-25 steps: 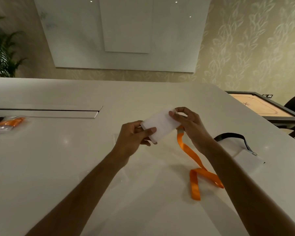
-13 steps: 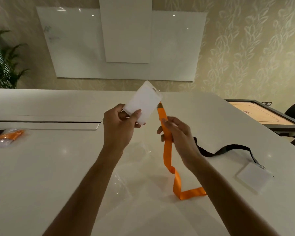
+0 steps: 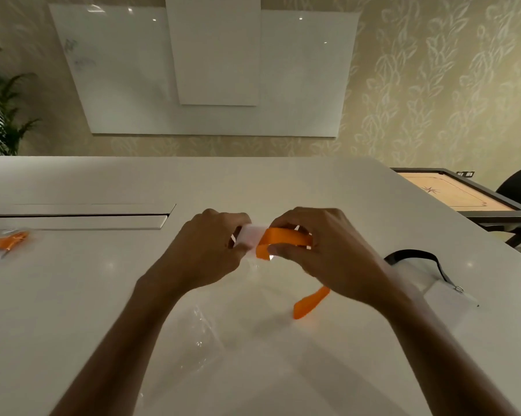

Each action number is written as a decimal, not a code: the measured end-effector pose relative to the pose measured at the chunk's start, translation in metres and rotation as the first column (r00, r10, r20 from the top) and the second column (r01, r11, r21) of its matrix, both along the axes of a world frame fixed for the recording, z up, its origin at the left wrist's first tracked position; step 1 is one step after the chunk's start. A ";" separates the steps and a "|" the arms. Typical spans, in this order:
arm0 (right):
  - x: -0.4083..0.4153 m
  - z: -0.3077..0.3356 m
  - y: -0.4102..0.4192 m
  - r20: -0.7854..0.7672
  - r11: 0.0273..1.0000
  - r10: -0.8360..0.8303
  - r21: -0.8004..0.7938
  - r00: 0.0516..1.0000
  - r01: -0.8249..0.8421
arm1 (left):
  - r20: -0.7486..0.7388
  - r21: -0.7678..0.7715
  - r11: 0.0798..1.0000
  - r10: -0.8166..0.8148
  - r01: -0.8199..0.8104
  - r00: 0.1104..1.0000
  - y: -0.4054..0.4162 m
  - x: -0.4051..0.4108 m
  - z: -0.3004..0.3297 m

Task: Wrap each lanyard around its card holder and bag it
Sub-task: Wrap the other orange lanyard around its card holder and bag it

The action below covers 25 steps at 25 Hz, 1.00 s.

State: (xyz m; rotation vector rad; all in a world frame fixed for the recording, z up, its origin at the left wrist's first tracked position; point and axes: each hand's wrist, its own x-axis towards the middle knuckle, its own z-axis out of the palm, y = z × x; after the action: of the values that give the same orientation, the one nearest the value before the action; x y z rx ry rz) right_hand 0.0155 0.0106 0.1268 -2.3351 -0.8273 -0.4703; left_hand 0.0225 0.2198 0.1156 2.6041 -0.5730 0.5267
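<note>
Since the earlier frame both hands have dropped from chest height and drawn together just above the middle of the tabletop [image 3: 82, 295], and the orange strap that hung straight is now looped across the card holder. At the tabletop's left edge lies a clear bag with an orange lanyard [image 3: 5, 243] inside it. Further right, the left hand [image 3: 205, 253] has its fingers curled round the left end of the white card holder [image 3: 251, 235], gripping it. The orange lanyard [image 3: 284, 239] crosses the holder's right part in a band, and the right hand [image 3: 319, 250] pinches that band against the holder with curled fingers. The strap's free tail comes out below the right wrist, its end touching the tabletop. Beneath the hands, toward the near edge, lies a flat clear plastic bag [image 3: 202, 331]. Near the right edge rests a second card holder [image 3: 446, 297], its black lanyard [image 3: 415, 255] arching away from its clip.
</note>
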 end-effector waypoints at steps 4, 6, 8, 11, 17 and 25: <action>0.011 0.009 -0.022 0.018 0.998 0.034 0.060 0.999 -0.035 | -0.191 -0.035 0.982 -0.187 0.183 0.964 -0.001 -0.013 0.009; 0.016 0.010 -0.029 -0.091 0.978 0.134 0.175 0.987 -0.117 | -0.236 -0.123 0.958 -0.282 0.260 0.930 0.000 -0.019 0.016; 0.020 0.011 -0.030 -0.226 0.930 0.291 0.294 0.929 -0.220 | -0.244 -0.236 0.916 -0.378 0.324 0.893 0.002 -0.025 0.023; 0.024 0.006 -0.029 -0.322 0.839 0.471 0.453 0.821 -0.303 | -0.171 -0.427 0.818 -0.492 0.385 0.854 0.002 -0.029 0.030; 0.031 -0.012 -0.018 -0.451 0.773 0.568 0.579 0.688 -0.258 | -0.019 -0.778 0.586 -0.384 0.228 0.923 0.002 -0.020 0.032; 0.027 -0.024 0.007 -0.356 0.953 0.276 0.221 0.893 -0.206 | -0.071 -0.872 0.488 -0.216 0.045 0.974 -0.002 -0.012 0.026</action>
State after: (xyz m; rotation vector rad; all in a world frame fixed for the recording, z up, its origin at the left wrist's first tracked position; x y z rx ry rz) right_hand 0.0427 0.0173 0.1024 -2.0282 -0.8309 0.0245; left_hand 0.0109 0.2176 0.1420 1.5697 -0.3037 0.3806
